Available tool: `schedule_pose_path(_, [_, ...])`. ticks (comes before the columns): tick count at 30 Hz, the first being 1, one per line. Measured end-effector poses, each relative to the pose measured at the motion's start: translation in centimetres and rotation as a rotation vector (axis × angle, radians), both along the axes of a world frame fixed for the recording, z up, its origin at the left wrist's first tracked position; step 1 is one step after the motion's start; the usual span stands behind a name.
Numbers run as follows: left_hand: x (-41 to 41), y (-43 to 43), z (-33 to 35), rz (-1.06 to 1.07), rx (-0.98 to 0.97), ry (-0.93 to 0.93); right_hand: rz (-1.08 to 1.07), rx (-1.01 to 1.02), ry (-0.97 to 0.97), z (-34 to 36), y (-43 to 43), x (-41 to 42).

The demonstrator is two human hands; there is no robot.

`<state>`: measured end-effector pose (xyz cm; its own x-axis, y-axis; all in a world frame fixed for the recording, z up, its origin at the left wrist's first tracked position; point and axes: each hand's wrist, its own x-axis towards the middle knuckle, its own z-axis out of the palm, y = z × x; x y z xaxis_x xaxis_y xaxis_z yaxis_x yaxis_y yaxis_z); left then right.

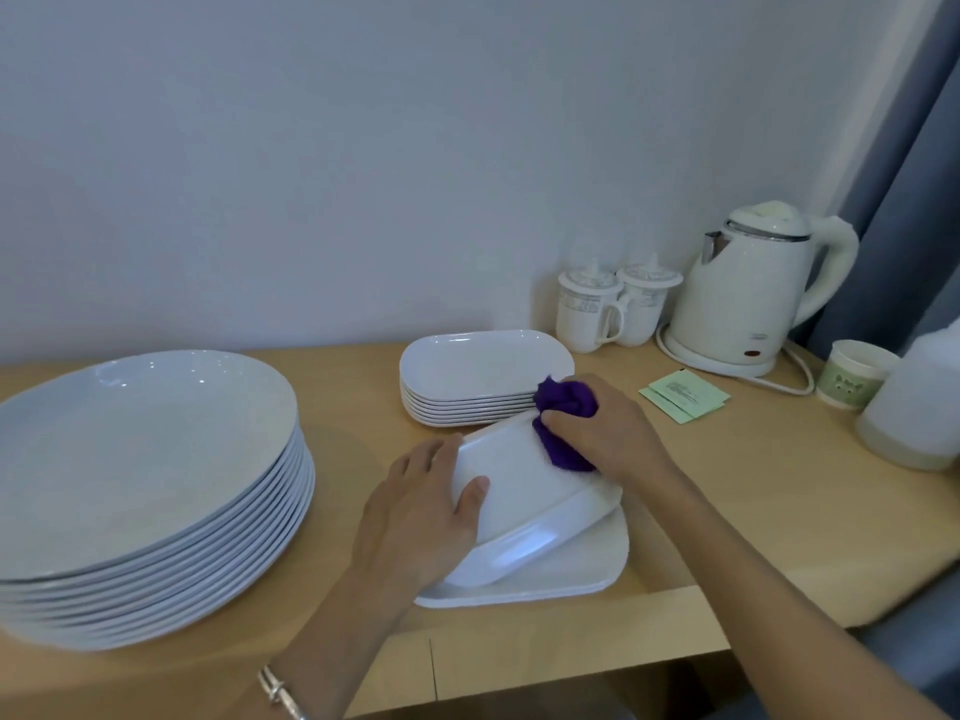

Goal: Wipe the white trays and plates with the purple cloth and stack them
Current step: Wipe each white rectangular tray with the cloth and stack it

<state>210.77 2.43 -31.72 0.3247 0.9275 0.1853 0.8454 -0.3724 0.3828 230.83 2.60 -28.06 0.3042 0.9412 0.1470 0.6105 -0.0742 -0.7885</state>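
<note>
Two hands at tilted tray: left hand grips edge, right hand clutches bunched purple cloth.

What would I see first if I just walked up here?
The bright purple cloth jumps out, gripped by the right hand against a tilted white tray in the middle, which the left hand holds. A tall stack of big round plates sits on the left.

Soft, even indoor light, fairly dim, with a bluish cast on the wall. Small glare specks on top of the plate stack. Faint shadow beside it on the table. Fisheye bending at edges. Container at right edge blurred. Overall slightly soft.
</note>
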Motion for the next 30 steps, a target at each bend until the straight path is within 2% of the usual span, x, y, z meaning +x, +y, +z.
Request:
schedule_pose_path(2, [-0.1,0.1,-0.1,0.008,0.008,-0.005,0.159,0.076,-0.239,-0.2,-0.4,-2.3])
schedule_pose_path(3, [-0.1,0.1,-0.1,0.011,0.007,-0.013,0.238,0.086,-0.281,-0.1,-0.6,-3.1])
schedule_pose_path(5, [-0.2,0.1,-0.2,0.017,0.005,-0.023,0.268,0.022,-0.274,0.1,0.3,-2.6])
schedule_pose_path(9, [-0.2,0.1,-0.3,-0.007,0.014,-0.020,0.024,-0.157,-0.069,1.3,2.2,0.7])
schedule_pose_path(12, [-0.4,0.4,-0.3,-0.034,0.027,-0.022,0.140,-0.163,-0.276,1.2,2.2,-1.2])
schedule_pose_path(14, [-0.5,0.4,-0.4,-0.054,0.023,-0.049,0.241,-0.151,-0.342,1.4,2.4,-3.2])
schedule_pose_path(17, [-0.6,0.2,-0.2,-0.047,0.010,-0.087,0.272,-0.202,-0.322,1.8,3.0,-2.8])
schedule_pose_path(20, [-0.5,0.1,-0.1,-0.022,0.000,-0.080,0.130,-0.222,-0.203,1.5,2.1,0.4])
schedule_pose_path(22, [-0.3,0.1,-0.2,-0.016,0.002,-0.079,0.027,-0.161,-0.097,1.0,0.6,1.0])
schedule_pose_path(24, [-0.3,0.2,-0.3,-0.008,0.003,-0.085,0.014,0.000,-0.201,-0.1,-1.2,-0.8])
schedule_pose_path(27, [-0.4,0.2,-0.4,0.006,0.009,-0.090,0.241,0.223,-0.332,-1.6,-3.5,-4.9])
schedule_pose_path(28, [-0.4,0.2,-0.4,0.008,0.007,-0.091,0.282,0.226,-0.331,-1.7,-3.6,-5.1])
schedule_pose_path(30, [-0.4,0.1,-0.3,0.011,-0.002,-0.089,0.196,0.165,-0.291,-1.3,-3.0,-3.2])
